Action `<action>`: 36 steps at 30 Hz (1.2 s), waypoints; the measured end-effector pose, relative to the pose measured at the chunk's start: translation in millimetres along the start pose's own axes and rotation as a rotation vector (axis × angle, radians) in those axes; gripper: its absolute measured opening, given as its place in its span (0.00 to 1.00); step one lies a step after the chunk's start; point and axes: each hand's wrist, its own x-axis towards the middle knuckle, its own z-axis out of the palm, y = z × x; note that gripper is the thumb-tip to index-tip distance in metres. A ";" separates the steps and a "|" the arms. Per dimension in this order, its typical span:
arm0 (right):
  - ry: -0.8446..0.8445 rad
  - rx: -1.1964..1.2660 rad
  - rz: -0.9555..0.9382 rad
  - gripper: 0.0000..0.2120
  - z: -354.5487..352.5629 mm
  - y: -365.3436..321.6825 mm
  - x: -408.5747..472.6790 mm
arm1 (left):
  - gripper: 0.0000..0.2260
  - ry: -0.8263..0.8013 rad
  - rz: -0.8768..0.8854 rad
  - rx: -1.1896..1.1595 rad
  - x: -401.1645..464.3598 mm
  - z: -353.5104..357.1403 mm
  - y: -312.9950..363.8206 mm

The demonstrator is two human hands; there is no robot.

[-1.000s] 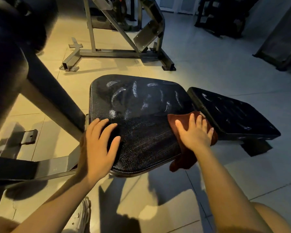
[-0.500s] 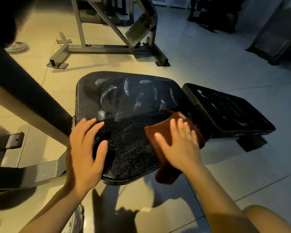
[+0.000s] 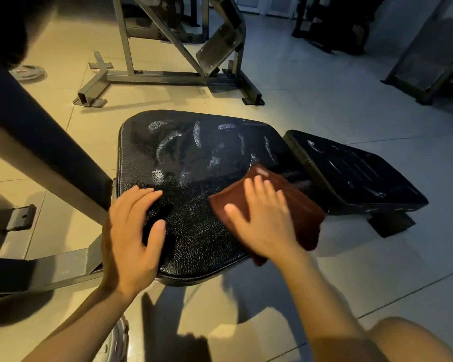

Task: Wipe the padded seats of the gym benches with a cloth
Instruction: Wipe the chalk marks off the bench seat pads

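Note:
A black padded seat (image 3: 194, 158) with cracked vinyl and pale wet streaks fills the middle of the view. A dark red cloth (image 3: 296, 205) lies on its near right part and hangs over the right edge. My right hand (image 3: 262, 220) presses flat on the cloth with straight fingers. My left hand (image 3: 131, 236) rests flat on the seat's near left corner, fingers spread. A second, narrower black pad (image 3: 356, 173) joins the seat on the right, also streaked.
A slanted dark post (image 3: 37, 137) and grey frame bars (image 3: 50, 273) stand left of the seat. A metal machine frame (image 3: 168, 74) sits behind on the tiled floor. More dark equipment (image 3: 429, 56) lines the back right. My shoe (image 3: 115, 340) is below.
My right hand has slid the cloth leftward across the seat, from its right edge toward the middle. The left hand stays on the near left corner.

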 end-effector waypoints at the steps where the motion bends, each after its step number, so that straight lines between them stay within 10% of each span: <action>1: 0.009 0.015 -0.055 0.43 2.9 -16.6 -11.7 | 0.21 -0.002 -0.004 0.008 0.2 -0.5 -0.7; 16: -0.013 0.018 0.232 0.37 -10.5 100.4 62.8 | 0.23 0.057 0.002 -0.065 0.0 2.0 1.3; 30: -0.010 0.064 -0.372 0.35 14.1 -56.8 -38.5 | 0.22 0.018 -0.068 -0.047 -2.2 -0.1 1.3; 36: 0.015 0.071 -0.191 0.35 7.3 -20.5 -17.6 | 0.21 0.026 -0.115 -0.053 -2.5 -1.2 4.3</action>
